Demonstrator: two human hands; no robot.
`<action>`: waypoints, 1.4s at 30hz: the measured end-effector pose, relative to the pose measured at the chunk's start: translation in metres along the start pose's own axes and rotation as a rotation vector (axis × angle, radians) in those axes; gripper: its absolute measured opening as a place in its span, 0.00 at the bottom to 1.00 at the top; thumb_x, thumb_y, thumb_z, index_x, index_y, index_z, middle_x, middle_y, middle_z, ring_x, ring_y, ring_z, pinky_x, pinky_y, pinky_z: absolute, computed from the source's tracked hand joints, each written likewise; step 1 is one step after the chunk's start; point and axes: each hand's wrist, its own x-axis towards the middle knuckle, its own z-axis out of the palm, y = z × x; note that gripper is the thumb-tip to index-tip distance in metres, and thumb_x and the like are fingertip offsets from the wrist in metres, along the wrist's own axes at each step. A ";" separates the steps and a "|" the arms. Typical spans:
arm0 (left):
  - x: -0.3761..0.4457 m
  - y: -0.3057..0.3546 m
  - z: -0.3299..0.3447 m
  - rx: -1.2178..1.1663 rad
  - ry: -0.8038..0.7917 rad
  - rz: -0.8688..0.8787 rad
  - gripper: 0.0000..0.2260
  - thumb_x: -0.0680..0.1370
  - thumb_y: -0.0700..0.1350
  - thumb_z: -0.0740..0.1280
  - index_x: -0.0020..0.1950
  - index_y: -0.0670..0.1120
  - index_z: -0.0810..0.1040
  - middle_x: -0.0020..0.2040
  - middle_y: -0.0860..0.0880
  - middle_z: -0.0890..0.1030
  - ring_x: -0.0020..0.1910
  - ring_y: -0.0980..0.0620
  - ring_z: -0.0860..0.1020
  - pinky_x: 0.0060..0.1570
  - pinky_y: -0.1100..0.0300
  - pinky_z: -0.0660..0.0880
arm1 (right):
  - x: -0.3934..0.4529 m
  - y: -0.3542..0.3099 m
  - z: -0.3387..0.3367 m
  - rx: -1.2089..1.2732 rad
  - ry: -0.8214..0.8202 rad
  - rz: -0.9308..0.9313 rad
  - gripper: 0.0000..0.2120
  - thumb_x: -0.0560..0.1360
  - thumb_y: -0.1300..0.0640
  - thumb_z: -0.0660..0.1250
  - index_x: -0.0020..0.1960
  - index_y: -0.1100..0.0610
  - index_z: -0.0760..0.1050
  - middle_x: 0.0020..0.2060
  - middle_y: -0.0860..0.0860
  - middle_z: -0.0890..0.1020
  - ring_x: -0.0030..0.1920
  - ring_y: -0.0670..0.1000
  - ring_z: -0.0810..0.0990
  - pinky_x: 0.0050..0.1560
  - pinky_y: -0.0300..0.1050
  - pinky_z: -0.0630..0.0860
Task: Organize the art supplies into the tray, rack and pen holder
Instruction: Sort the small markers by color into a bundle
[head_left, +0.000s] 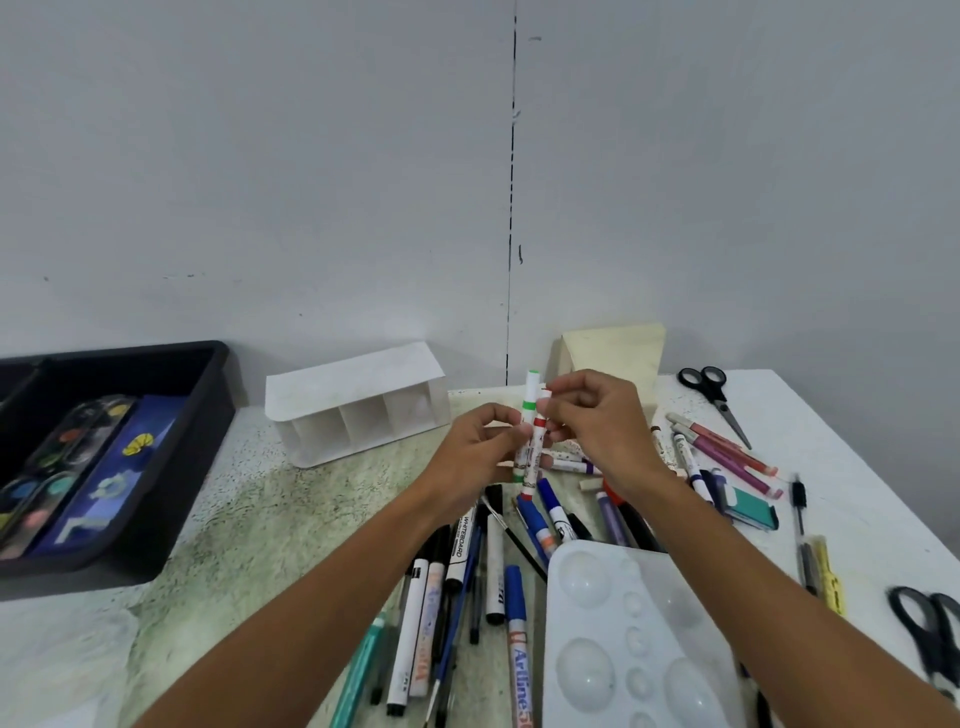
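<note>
The speckled white table (322, 499) spreads under my arms; to the left of my grip sits the black plastic tray (197, 415), already holding round watercolour pans and a dark blue painted case; just beyond my left hand (475, 457) lies the white paper rack with three open cells (358, 410), its cells empty as far as I can see; behind my right hand (597, 421) stands the cream paper pen holder (618, 358), its inside hidden from me; below my wrists lies a white plastic paint palette with round wells (634, 639) beside a heap of loose markers and pens (467, 571). Smallest is what I hold: two white marker pens, one banded green (527, 421) and one banded red (537, 447), upright and side by side, long axes vertical; both hands pinch them, fingers curled round the barrels. The pen holder is nearer my right hand, so I judge that hand should carry them back and drop them in.
</note>
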 end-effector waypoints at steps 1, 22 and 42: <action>-0.002 -0.002 0.001 -0.031 0.008 -0.018 0.07 0.79 0.36 0.64 0.56 0.36 0.72 0.46 0.37 0.83 0.42 0.41 0.82 0.45 0.44 0.80 | -0.001 0.001 0.001 0.011 -0.020 0.018 0.07 0.72 0.70 0.70 0.49 0.66 0.78 0.34 0.58 0.83 0.29 0.50 0.80 0.32 0.41 0.79; -0.002 -0.015 0.005 -0.171 0.089 -0.273 0.09 0.78 0.33 0.62 0.58 0.33 0.74 0.43 0.38 0.81 0.39 0.42 0.82 0.45 0.45 0.81 | -0.001 0.062 -0.070 -1.140 -0.095 -0.052 0.16 0.72 0.58 0.70 0.59 0.50 0.79 0.59 0.50 0.80 0.56 0.53 0.76 0.55 0.51 0.76; -0.006 -0.002 0.022 -0.197 0.012 -0.341 0.05 0.80 0.35 0.58 0.52 0.37 0.73 0.43 0.39 0.84 0.37 0.43 0.82 0.32 0.58 0.78 | -0.020 0.058 -0.052 -1.078 -0.065 -0.816 0.10 0.66 0.62 0.75 0.45 0.52 0.83 0.42 0.47 0.83 0.49 0.50 0.71 0.49 0.54 0.69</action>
